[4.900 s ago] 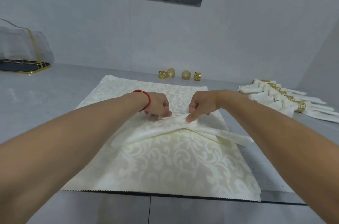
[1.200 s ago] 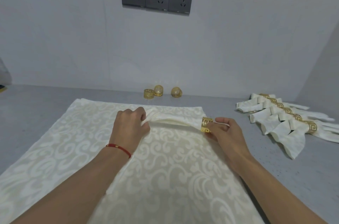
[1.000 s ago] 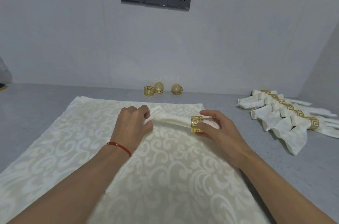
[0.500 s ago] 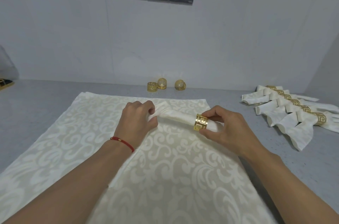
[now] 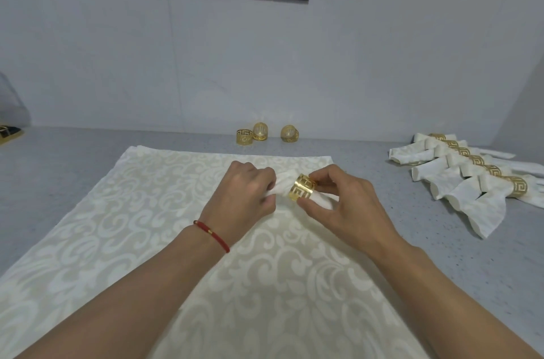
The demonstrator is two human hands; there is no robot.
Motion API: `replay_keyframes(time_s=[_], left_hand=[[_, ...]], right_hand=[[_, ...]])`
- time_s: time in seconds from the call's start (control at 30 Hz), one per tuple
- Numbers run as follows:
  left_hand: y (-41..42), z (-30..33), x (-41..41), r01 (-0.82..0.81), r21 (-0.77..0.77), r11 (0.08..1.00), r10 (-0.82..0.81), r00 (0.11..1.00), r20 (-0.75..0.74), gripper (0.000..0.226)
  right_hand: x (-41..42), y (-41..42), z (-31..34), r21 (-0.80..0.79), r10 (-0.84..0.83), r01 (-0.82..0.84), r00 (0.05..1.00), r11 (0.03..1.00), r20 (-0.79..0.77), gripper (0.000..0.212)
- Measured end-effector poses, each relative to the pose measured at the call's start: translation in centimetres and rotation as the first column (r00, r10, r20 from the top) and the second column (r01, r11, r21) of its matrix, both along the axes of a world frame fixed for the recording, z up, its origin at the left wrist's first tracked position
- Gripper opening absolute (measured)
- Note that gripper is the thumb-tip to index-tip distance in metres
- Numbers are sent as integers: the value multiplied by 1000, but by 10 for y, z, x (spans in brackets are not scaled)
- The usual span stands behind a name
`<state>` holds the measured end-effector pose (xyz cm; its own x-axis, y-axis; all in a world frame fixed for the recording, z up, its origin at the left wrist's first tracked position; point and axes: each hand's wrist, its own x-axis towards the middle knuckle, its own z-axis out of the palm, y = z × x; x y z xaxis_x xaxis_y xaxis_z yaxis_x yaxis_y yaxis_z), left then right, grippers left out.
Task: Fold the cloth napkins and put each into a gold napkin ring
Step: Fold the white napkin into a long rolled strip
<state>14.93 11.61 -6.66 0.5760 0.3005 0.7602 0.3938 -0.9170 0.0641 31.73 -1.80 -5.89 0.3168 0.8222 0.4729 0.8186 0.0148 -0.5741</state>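
Note:
A rolled cream napkin (image 5: 284, 183) lies across the flat stack of patterned napkins (image 5: 153, 229), with a gold napkin ring (image 5: 303, 191) around it. My left hand (image 5: 248, 192) grips the napkin's left end in curled fingers. My right hand (image 5: 343, 202) pinches the ring between thumb and fingers, and the napkin's right end pokes out beneath that hand. Much of the roll is hidden by both hands.
Three spare gold rings (image 5: 260, 134) stand by the wall at the back of the grey counter (image 5: 59, 164). A row of finished ringed napkins (image 5: 471, 176) lies at the right. A gold-edged tray (image 5: 7, 132) peeks in at the far left.
My right hand has slid the gold ring leftward along the rolled napkin, closer to my left hand. Earlier still, both hands were folding the napkin without any ring.

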Motion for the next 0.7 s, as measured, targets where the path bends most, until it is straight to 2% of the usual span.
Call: replay_keyframes(time_s=[0.1,0.23,0.37,0.5,0.6,0.7], left_hand=[[-3,1,3,45,54,998,-46,999,22,34],[-2,0,0,63,70,996,-67,995,70,29],[0,0,-4,68,94,993,-78,991,111,26],[-3,1,-3,64,111,992,-81,984,159,24],[-3,1,-4,48,120,992,-70,980,185,23],[-1,2,-7,41,134,990,-65,980,185,22]], right_hand=[[0,-3,1,49,-18,21,998,999,-65,38],[2,-2,2,36,-61,70,978,997,-198,49],[-3,1,7,6,-118,125,948,992,-295,33],[-5,0,17,46,-143,174,911,984,-387,35],[-3,-3,17,-4,-52,56,898,998,-437,31],[-4,-7,19,-4,50,-67,789,998,-613,19]])
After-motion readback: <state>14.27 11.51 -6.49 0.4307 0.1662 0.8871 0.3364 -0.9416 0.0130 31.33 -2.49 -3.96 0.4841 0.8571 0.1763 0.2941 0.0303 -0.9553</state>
